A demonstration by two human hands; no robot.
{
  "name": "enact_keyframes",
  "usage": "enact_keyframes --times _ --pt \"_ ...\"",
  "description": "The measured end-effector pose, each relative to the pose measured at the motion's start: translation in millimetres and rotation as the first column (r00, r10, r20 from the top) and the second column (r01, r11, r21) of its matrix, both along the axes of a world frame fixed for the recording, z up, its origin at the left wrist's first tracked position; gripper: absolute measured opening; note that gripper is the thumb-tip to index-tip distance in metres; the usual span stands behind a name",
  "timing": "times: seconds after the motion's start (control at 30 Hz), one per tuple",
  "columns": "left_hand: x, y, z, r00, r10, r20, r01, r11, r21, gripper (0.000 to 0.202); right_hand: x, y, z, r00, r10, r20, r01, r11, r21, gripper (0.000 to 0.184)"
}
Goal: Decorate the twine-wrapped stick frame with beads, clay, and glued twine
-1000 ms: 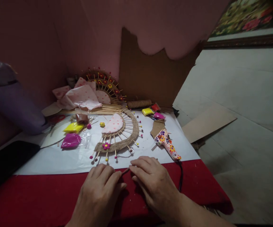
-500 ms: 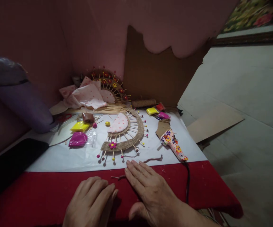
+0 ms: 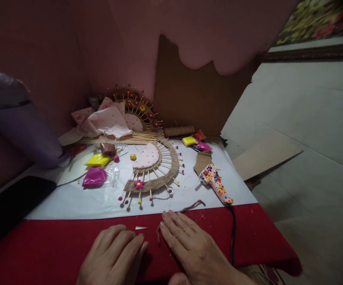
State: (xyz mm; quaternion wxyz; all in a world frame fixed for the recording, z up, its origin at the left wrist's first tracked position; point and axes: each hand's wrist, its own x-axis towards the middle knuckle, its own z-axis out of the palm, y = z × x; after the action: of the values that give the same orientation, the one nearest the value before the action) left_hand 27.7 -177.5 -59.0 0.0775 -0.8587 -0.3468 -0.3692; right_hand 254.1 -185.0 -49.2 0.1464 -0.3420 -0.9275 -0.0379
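Brown strand (image 3: 193, 206): one; right hand (image 3: 191, 242): atop; left hand (image 3: 113, 251): apart

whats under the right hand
A thin brown strand runs under the right hand: one end shows on the white sheet, the other on the red cloth. The hand covers the stretch between, so whether it is unbroken cannot be seen.

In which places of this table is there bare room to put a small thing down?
Bare: red cloth left of the left hand, and right of the black cord; also the white sheet between the magenta packet and the red cloth. Crowded: the back left, with yellow packet, thin sticks and spotted fabric.
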Motion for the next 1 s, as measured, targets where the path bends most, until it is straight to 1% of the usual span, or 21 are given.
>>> enact_keyframes --times 0.13,0.2,0.27,0.33,0.47,0.57,0.67,0.8,0.87,1.0 --pt "1.1 0.8 0.6 0.999 -0.002 -0.038 0.002 1.0 -0.012 0.014 -2.3 -1.3 -5.6 0.998 -0.047 -0.044 0.048 0.999 0.014 0.082" --pt "-0.6 0.9 -2.9 0.997 0.003 -0.08 -0.004 1.0 -0.016 0.014 -3.3 -1.6 -7.0 0.996 -0.049 -0.068 0.05 0.999 0.018 0.083" --pt "-2.9 0.8 -7.6 0.994 0.022 -0.105 -0.022 1.0 0.009 0.017 -2.5 -2.3 -5.4 0.995 -0.039 -0.094 0.039 0.999 -0.004 0.082" --pt "-4.3 0.4 -11.7 0.99 0.049 -0.129 -0.045 0.999 0.03 0.021 0.1 -3.7 -0.5 0.989 -0.06 -0.137 0.05 0.996 -0.074 0.078" --pt "-1.4 -0.3 -13.9 0.983 0.085 -0.16 -0.082 0.996 0.025 0.024 8.4 -7.7 12.0 0.959 -0.143 -0.245 0.08 0.965 -0.249 0.059" --pt "1.8 -0.6 -9.8 0.986 0.087 -0.143 -0.081 0.996 0.045 0.02 14.8 -10.0 17.3 0.939 -0.194 -0.283 0.114 0.955 -0.275 0.049" --pt "1.5 -1.7 -3.0 0.988 0.061 -0.142 -0.05 0.996 0.079 0.018 17.7 -10.3 18.2 0.953 -0.194 -0.233 0.139 0.963 -0.232 0.048" --pt "-1.7 -4.7 3.2 0.995 0.031 -0.097 -0.021 0.994 0.103 0.018 12.2 -7.2 13.7 0.996 -0.07 -0.059 0.059 0.982 -0.178 0.06" --pt "-2.6 -5.8 2.7 0.996 0.029 -0.087 -0.019 0.994 0.105 0.017 7.1 -4.6 10.3 0.999 -0.047 -0.008 0.045 0.987 -0.156 0.064" --pt "-2.8 -5.5 -2.0 0.991 0.072 -0.113 -0.061 0.993 0.096 0.019 2.4 -1.3 6.6 0.997 -0.077 -0.012 0.075 0.991 -0.112 0.073"
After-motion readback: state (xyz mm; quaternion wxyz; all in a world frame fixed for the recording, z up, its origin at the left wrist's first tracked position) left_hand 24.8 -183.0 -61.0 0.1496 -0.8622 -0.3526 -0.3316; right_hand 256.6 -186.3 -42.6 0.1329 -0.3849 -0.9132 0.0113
